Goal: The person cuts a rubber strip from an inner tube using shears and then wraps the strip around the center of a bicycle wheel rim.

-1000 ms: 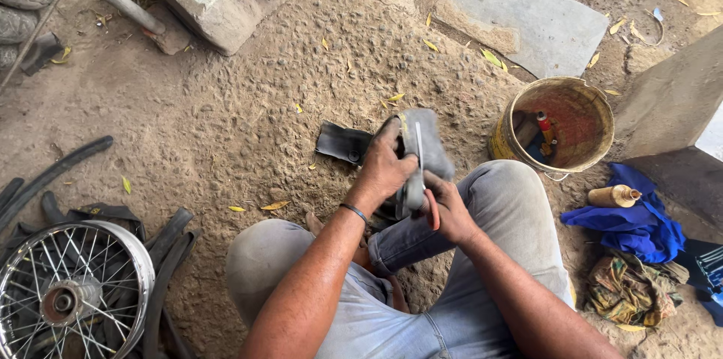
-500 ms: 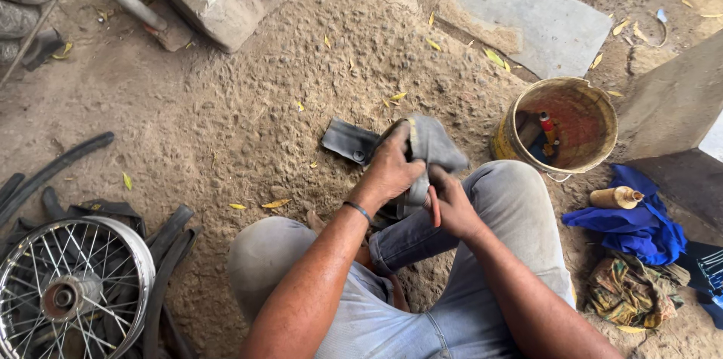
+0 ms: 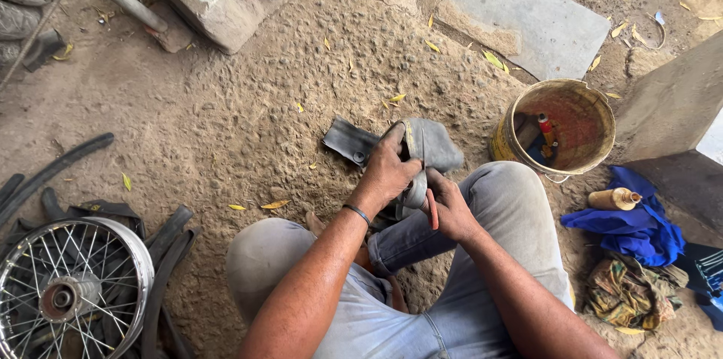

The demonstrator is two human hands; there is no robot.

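While the left hand clamps the folded rubber inner tube beside the bucket, the right hand grips a red-handled tool; the tube looks limp, light, best pinched at the fold.

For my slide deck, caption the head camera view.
Seated on sandy ground, left hand presses a folded grey inner tube, right hand beside it.

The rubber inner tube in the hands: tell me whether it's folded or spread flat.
Folded. The inner tube doubles over under the left hand, one flat end lying on the dirt; the right hand grips near it.
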